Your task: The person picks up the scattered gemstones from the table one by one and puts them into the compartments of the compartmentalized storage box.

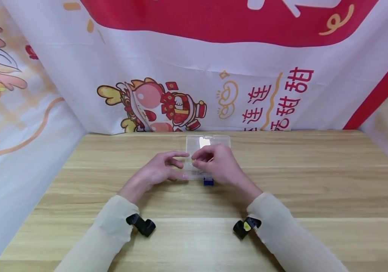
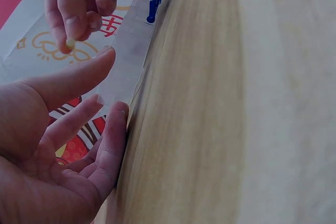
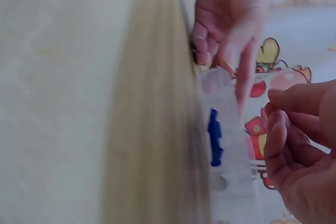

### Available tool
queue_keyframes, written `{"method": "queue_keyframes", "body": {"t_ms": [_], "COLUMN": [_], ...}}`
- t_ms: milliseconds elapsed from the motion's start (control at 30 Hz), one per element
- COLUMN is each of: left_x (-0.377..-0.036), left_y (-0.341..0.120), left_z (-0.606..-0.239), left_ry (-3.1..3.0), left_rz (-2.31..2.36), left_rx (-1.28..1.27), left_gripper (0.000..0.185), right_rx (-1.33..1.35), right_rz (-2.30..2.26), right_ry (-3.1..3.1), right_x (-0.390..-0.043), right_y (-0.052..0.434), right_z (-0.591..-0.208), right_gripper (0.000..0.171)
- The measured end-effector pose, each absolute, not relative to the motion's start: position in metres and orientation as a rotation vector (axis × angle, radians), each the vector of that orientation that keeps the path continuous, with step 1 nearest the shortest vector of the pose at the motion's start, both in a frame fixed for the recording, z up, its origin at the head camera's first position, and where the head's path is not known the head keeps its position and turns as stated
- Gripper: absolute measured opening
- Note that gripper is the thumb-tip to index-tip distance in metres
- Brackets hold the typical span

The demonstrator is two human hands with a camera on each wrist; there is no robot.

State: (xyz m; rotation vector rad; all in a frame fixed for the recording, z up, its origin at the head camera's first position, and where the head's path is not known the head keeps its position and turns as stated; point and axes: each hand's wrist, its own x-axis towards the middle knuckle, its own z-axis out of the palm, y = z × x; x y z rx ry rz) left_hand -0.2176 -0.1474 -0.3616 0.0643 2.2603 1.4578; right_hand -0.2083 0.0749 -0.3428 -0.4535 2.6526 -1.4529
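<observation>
A clear plastic box (image 1: 194, 174) with its lid (image 1: 225, 140) raised stands toward the back of the table. My right hand (image 1: 216, 162) is over it, pinching a small pale yellow piece (image 2: 70, 44) between thumb and fingertips; the piece is too small to identify. At the box's left end is my left hand (image 1: 165, 166), thumb and fingers spread apart, holding nothing. Its fingertips are close to the box wall, and in the left wrist view contact is hard to judge. A small dark blue piece (image 1: 208, 182) is at the front of the box. My right hand hides part of the box's inside.
The wooden table (image 1: 194, 241) stretches toward me and to both sides. Behind the box hangs a printed white and red cloth (image 1: 180, 56), meeting the table's back edge. Another printed cloth (image 1: 17, 113) hangs on the left. Each wrist wears a small black camera.
</observation>
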Motion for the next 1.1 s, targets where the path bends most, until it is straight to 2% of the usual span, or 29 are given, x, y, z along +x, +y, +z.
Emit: {"method": "queue_keyframes", "body": {"t_ms": [400, 1100], "left_x": [-0.216, -0.215], "left_y": [-0.145, -0.147], "left_z": [-0.360, -0.360], "left_ry": [2.248, 2.253], "left_rz": [1.476, 1.461], "left_rx": [0.054, 0.051], "left_gripper": [0.067, 0.069], "right_rx": [-0.491, -0.482], "right_rz": [-1.249, -1.169], "right_ry": [2.690, 2.734], "right_x": [-0.206, -0.204], "right_y": [0.069, 0.062], "right_z": [-0.349, -0.352], "right_gripper": [0.006, 0.008]}}
